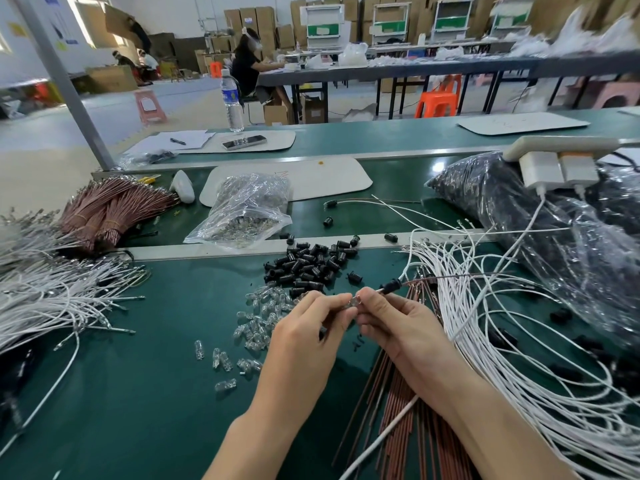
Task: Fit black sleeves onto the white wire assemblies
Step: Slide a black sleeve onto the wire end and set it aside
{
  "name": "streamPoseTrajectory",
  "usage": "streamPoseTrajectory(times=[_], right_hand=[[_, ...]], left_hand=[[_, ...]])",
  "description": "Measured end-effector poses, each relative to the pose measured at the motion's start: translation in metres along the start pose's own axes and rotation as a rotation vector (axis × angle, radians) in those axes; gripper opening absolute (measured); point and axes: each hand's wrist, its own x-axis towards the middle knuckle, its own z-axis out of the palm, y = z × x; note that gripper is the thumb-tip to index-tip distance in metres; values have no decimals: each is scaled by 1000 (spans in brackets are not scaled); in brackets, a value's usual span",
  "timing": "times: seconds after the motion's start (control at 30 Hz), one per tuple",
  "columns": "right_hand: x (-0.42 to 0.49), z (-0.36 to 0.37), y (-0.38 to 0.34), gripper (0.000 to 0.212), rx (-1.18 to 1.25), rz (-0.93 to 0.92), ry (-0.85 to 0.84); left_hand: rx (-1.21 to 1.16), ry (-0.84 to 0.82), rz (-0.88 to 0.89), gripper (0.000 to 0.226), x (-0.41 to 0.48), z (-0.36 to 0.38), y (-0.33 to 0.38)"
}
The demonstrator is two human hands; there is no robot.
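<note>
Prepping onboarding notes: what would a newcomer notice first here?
The left hand and right hand meet mid-bench, pinching a clear part; a white wire carrying a black sleeve leads out of them. Just beyond lies a pile of black sleeves, clear bulbs scattered left of the hands, and tangled white wires sprawl to the right.

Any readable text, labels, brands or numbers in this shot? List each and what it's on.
Nothing reads clearly.
Water bottle, blue label: blurred, unreadable.
Wall posters: too small to read.
Cardboard boxes, stickers: too small to read.
White mat, red scribble: illegible.
</note>
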Motion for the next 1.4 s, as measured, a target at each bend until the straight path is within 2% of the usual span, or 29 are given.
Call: streamPoseTrajectory(times=[0.3,0.43,0.6,0.77,1.03,1.4], right_hand=[[0,2,-1,28,-115,-53,41],[0,3,0,28,-108,-47,49],[1,2,-2,35,-10,-47,70],[3,-2,-4,26,116,-84,164],[2,5,0,31,-27,-76,72],[-1,2,4,39,-206,-133,32]], left_hand=[[9,-10,-16,19,0,0,-2],[-2,-9,-1,11,-1,1,-3],[-48,47,-32,11,2,0,-4],[-62,49,-55,6,2,-1,-4],[-82,45,-58,8,2,0,-1],[-116,68,-53,19,-1,3,-5]])
